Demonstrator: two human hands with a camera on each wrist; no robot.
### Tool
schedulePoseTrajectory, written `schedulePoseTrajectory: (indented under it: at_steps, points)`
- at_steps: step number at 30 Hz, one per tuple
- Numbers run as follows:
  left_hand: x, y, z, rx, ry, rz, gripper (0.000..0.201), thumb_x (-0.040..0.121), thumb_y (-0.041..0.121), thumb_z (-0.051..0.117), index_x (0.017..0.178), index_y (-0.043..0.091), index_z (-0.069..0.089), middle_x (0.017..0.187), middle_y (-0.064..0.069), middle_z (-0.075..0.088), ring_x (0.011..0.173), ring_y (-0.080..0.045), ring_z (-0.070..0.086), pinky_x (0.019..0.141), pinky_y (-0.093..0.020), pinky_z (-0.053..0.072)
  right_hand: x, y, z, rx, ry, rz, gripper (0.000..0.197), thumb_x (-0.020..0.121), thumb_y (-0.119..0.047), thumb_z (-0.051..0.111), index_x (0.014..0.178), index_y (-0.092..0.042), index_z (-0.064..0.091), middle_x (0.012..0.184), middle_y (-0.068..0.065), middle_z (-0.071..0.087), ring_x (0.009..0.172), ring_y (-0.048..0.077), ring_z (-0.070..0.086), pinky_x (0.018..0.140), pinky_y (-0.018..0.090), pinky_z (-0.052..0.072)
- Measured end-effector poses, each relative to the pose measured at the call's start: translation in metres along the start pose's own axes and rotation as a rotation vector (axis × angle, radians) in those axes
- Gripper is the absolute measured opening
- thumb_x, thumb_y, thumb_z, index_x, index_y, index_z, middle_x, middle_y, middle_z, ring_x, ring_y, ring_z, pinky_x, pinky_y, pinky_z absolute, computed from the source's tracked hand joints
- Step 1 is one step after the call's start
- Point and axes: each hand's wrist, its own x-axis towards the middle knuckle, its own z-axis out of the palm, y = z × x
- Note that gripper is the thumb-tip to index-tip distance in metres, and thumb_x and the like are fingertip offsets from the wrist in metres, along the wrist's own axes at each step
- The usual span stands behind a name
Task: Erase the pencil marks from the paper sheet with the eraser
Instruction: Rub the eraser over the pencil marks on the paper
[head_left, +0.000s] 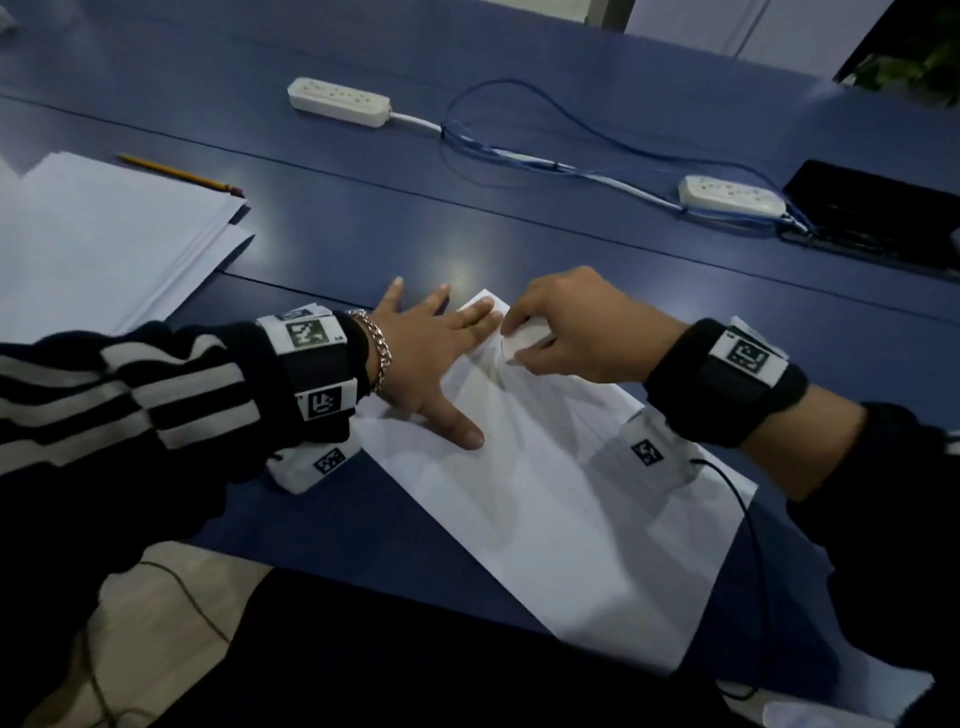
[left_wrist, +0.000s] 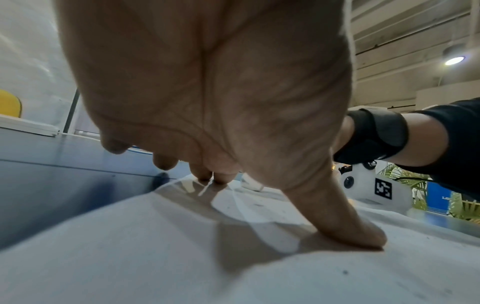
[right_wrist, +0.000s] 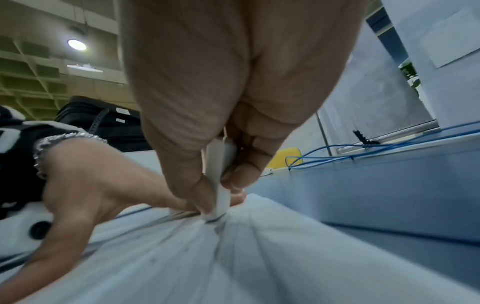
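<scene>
Head camera looks down from above on the blue counter (head_left: 597, 249); both wrist cameras sit low, close, facing far along the shared paper sheet (head_left: 545, 493).

The paper sheet (head_left: 545, 499) lies slantwise on the desk (head_left: 363, 223), near its front edge. The left hand (head_left: 431, 358) rests spread on the sheet's far left part, its thumb on the paper and its outer fingers on the desk beyond the sheet's edge. The right hand (head_left: 576, 327) sits just right of it, over the sheet's far corner, with the eraser (head_left: 522, 343) touching the paper there. A stack of paper (head_left: 88, 239) lies at the far left, a pencil (head_left: 182, 175) at its far edge. Behind the hands lie two power strips, one (head_left: 338, 101) toward the middle, the other (head_left: 732, 196) to the right, cables (head_left: 571, 150) between them.
</scene>
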Motion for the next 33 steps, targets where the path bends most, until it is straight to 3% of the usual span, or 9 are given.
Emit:
schedulePoseTrajectory:
  at_steps: [5,9,13,15,18,23,28,31,33]
  points:
    - [0.001,0.001,0.0,0.018,-0.007,-0.027,0.15,0.05,0.106,0.051,0.16,0.037,-0.023,0.168,0.019,-0.025,0.158,-0.034,-0.017,0.114,-0.079,-0.01,-0.007,-0.006,-0.005,-0.021,-0.183,-0.133,0.035,0.071,-0.053,0.067,0.102,-0.038,0.073,0.095,-0.014,0.068,0.08,0.006,0.059,0.076,0.026,0.047]
    - [0.002,0.001,-0.001,0.016,-0.024,-0.037,0.152,0.045,0.109,0.047,0.157,0.039,-0.029,0.167,0.021,-0.027,0.157,-0.034,-0.018,0.112,-0.081,-0.009,0.005,0.001,-0.003,-0.078,-0.025,-0.092,0.037,0.073,-0.051,0.066,0.104,-0.032,0.074,0.093,-0.009,0.064,0.085,0.021,0.062,0.079,0.034,0.05]
    - [0.002,0.001,-0.001,0.02,-0.026,-0.039,0.153,0.042,0.11,0.046,0.157,0.041,-0.027,0.167,0.022,-0.027,0.158,-0.034,-0.017,0.112,-0.081,-0.011,-0.011,-0.011,-0.002,-0.051,-0.142,-0.162,0.028,0.075,-0.041,0.074,0.102,-0.036,0.074,0.09,-0.013,0.064,0.072,0.003,0.054,0.073,0.027,0.046]
    - [0.001,0.002,-0.003,0.037,-0.031,-0.046,0.152,0.042,0.11,0.044,0.157,0.04,-0.027,0.167,0.022,-0.027,0.157,-0.034,-0.018,0.113,-0.08,-0.011,-0.007,-0.01,-0.006,-0.067,-0.164,-0.16,0.032,0.074,-0.049,0.07,0.103,-0.037,0.074,0.092,-0.012,0.068,0.075,0.005,0.055,0.076,0.032,0.051]
    - [0.001,0.003,-0.005,0.062,-0.045,-0.038,0.152,0.041,0.112,0.04,0.155,0.04,-0.032,0.166,0.022,-0.029,0.157,-0.035,-0.019,0.113,-0.08,-0.01,0.002,-0.003,-0.006,-0.096,-0.035,-0.092,0.038,0.074,-0.049,0.063,0.106,-0.032,0.074,0.095,-0.006,0.066,0.081,0.014,0.054,0.081,0.042,0.053]
    - [-0.001,0.003,-0.005,0.05,-0.049,-0.055,0.153,0.041,0.11,0.043,0.158,0.039,-0.027,0.166,0.022,-0.028,0.157,-0.035,-0.018,0.112,-0.081,-0.01,-0.016,-0.011,-0.004,-0.073,-0.169,-0.174,0.03,0.075,-0.044,0.069,0.103,-0.035,0.074,0.092,-0.01,0.069,0.078,0.009,0.058,0.076,0.032,0.051]
    - [-0.001,0.005,-0.007,0.053,-0.055,-0.065,0.151,0.044,0.109,0.044,0.158,0.039,-0.027,0.165,0.023,-0.03,0.157,-0.035,-0.019,0.112,-0.08,-0.011,-0.013,-0.005,-0.001,-0.108,-0.022,-0.093,0.029,0.078,-0.038,0.071,0.105,-0.029,0.074,0.094,-0.009,0.065,0.084,0.014,0.056,0.078,0.032,0.05]
    - [-0.001,0.006,-0.006,0.049,-0.054,-0.063,0.152,0.044,0.108,0.046,0.158,0.039,-0.026,0.166,0.022,-0.029,0.157,-0.036,-0.018,0.112,-0.081,-0.01,-0.021,-0.015,0.005,-0.114,-0.088,-0.18,0.03,0.076,-0.039,0.068,0.104,-0.03,0.075,0.093,-0.007,0.068,0.079,0.011,0.052,0.077,0.032,0.05]
    - [-0.001,0.005,-0.007,0.046,-0.052,-0.059,0.153,0.042,0.109,0.045,0.158,0.039,-0.026,0.166,0.022,-0.029,0.157,-0.036,-0.019,0.112,-0.08,-0.011,-0.02,-0.013,0.0,-0.104,-0.097,-0.148,0.03,0.076,-0.042,0.069,0.104,-0.032,0.075,0.093,-0.008,0.069,0.076,0.008,0.051,0.078,0.032,0.052]
